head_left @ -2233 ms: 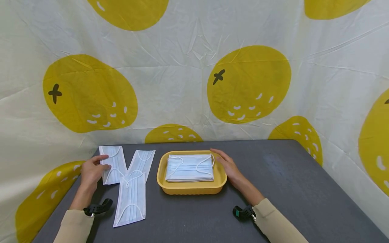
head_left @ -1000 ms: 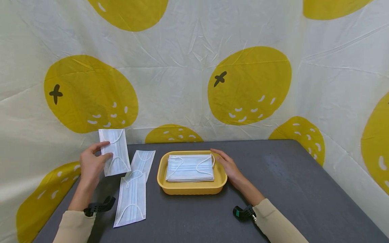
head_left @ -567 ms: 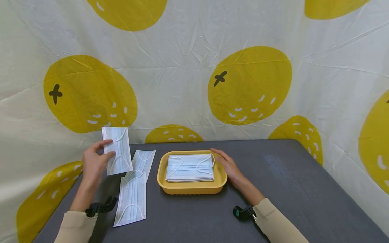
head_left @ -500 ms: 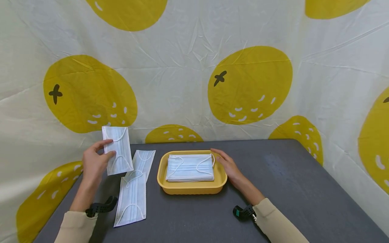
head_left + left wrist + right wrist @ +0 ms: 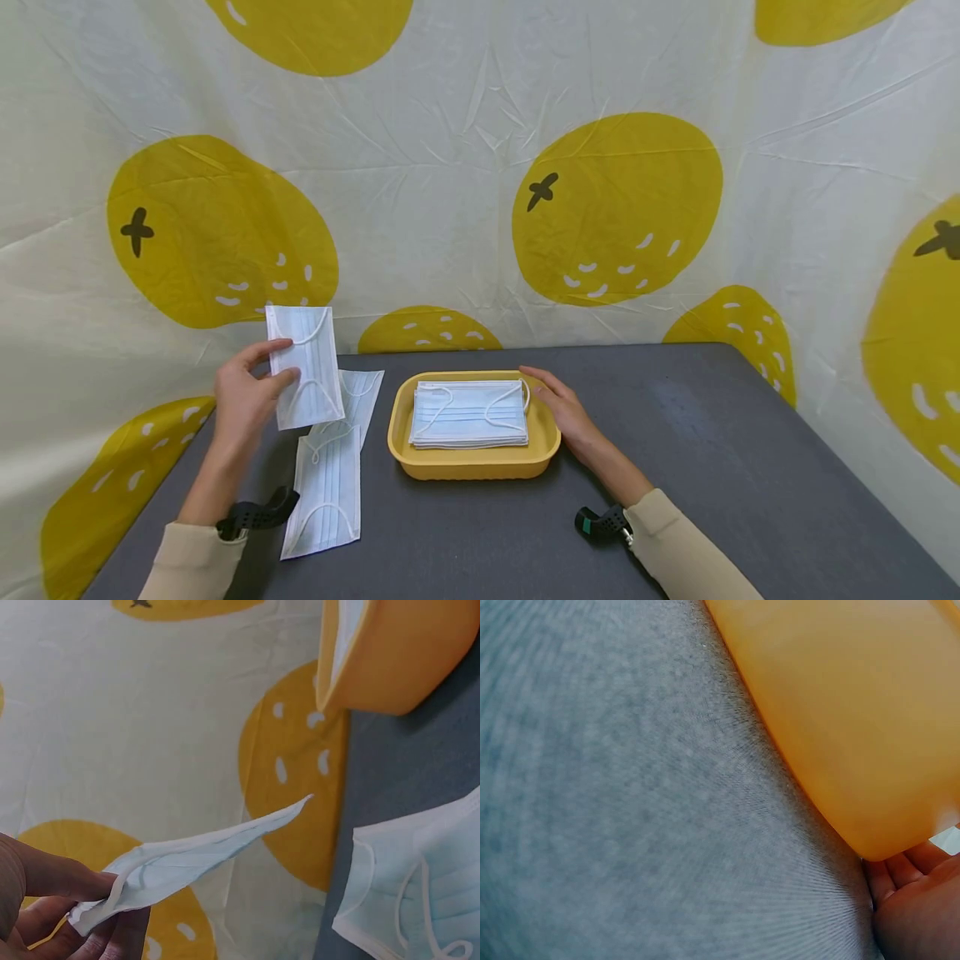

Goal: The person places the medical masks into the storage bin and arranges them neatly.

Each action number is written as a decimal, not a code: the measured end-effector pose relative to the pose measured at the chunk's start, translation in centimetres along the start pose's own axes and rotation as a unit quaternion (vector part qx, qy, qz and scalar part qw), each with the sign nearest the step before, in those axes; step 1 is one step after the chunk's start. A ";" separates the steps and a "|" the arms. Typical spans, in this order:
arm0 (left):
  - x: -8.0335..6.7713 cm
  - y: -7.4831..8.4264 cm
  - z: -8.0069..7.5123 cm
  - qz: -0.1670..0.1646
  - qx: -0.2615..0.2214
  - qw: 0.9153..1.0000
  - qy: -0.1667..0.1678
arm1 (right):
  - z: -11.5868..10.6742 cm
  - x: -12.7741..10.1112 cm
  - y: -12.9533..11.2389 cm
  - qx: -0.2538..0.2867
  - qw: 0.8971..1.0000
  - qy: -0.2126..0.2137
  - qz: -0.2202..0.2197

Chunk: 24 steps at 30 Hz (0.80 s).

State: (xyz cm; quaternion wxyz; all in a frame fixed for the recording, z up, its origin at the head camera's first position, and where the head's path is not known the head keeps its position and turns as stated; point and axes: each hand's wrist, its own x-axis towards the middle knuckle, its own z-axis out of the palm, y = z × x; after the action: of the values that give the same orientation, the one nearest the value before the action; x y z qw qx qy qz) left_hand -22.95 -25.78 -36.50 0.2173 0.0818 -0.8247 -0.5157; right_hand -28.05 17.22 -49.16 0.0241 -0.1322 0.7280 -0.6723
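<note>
My left hand (image 5: 246,392) pinches a pale blue face mask (image 5: 315,362) by its left edge, thumb in front. The mask stands upright above the table, its white ear loops hanging on the near face. In the left wrist view, the same mask (image 5: 202,866) shows nearly edge-on. My right hand (image 5: 562,410) holds the back right corner of a yellow tray (image 5: 472,469), in which a stack of face masks (image 5: 468,417) lies flat. In the right wrist view, fingers (image 5: 904,871) lie against the tray's outer wall.
Two loose masks lie overlapping left of the tray: a front mask (image 5: 324,508) and a rear mask (image 5: 363,400), partly hidden by the held one. All rest on a dark grey table (image 5: 675,467). A white curtain (image 5: 427,233) with yellow fruit prints hangs behind.
My left hand has lifted the leftmost mask off the table, tipped it upright and carried it rightward over the rear loose mask. The right hand and tray have stayed in place.
</note>
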 end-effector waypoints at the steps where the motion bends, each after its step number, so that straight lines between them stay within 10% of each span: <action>1: -0.1 0.1 0.1 0.002 -0.001 1.000 -0.002 | 0.0 0.0 0.0 -0.001 1.000 0.001 0.000; 24: -1.6 0.9 2.7 0.012 -0.022 0.999 -0.036 | 0.1 -0.1 -0.3 -0.009 1.000 0.006 0.001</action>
State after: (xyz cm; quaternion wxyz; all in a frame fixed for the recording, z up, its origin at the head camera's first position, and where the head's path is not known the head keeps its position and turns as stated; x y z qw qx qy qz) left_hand -22.67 -22.60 -37.17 0.1955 0.0482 -0.8213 -0.5338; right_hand -27.89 17.11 -48.86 0.0195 -0.1274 0.7346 -0.6662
